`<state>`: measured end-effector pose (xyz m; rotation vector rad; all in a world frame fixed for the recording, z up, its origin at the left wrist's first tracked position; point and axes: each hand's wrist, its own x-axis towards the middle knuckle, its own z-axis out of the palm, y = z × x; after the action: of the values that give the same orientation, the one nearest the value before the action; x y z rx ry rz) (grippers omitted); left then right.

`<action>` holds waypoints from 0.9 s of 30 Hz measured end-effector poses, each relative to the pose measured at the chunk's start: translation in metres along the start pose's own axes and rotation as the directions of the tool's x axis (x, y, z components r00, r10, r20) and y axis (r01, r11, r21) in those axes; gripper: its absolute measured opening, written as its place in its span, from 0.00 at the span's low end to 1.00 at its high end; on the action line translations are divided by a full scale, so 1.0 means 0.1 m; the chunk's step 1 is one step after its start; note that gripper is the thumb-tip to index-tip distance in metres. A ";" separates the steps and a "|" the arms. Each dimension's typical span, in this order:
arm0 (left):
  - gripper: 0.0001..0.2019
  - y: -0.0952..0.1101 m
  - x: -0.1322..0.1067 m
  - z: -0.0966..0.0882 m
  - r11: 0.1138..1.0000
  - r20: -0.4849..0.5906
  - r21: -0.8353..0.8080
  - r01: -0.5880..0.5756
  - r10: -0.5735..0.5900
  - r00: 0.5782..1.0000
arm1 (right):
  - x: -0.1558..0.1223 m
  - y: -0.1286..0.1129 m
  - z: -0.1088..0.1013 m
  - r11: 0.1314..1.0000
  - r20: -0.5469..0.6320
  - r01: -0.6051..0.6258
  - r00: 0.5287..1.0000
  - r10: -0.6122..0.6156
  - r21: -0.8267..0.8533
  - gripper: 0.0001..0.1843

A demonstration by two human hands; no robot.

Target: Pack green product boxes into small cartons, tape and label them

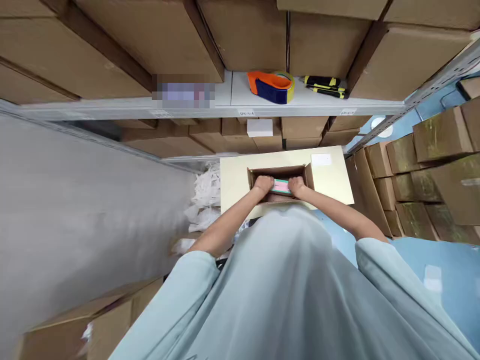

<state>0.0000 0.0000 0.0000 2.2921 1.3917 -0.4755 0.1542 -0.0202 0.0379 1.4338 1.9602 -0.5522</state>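
An open cardboard box point(308, 175) stands on a pale yellow tabletop point(234, 175). Inside its opening is a small flat pink and green package point(281, 186). My left hand point(264, 183) closes on the package's left end, fingers curled. At its right end my right hand point(296, 186) grips it the same way. The fingertips of both hands are partly hidden, and the depth of the box below the package is mostly out of sight.
A white label point(321, 159) lies right of the box. On the shelf point(225, 111) behind are an orange and blue tape dispenser point(270, 86), yellow-black cutters point(325, 86) and large cartons point(247, 35). Stacked cartons point(412, 172) stand right; a grey wall point(93, 200) and white scraps point(207, 187) are left.
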 end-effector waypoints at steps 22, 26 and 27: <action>0.04 -0.28 -1.35 0.23 0.768 -0.377 -0.541 0.343 -0.586 0.717 | -1.11 0.70 0.49 0.766 -0.364 -0.147 0.814 0.454 0.626 0.13; 0.04 -0.27 -1.37 0.25 0.735 -0.360 -0.590 0.334 -0.609 0.706 | -1.10 0.65 0.45 0.766 -0.361 -0.163 0.808 0.465 0.622 0.12; 0.04 -0.28 -1.38 0.25 0.729 -0.355 -0.599 0.333 -0.614 0.705 | -1.11 0.63 0.44 0.769 -0.367 -0.164 0.805 0.467 0.618 0.12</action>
<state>-0.0878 -0.1056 0.0413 1.6463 2.1243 0.4104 0.2469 -0.1047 0.0873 2.4643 1.9198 -0.6727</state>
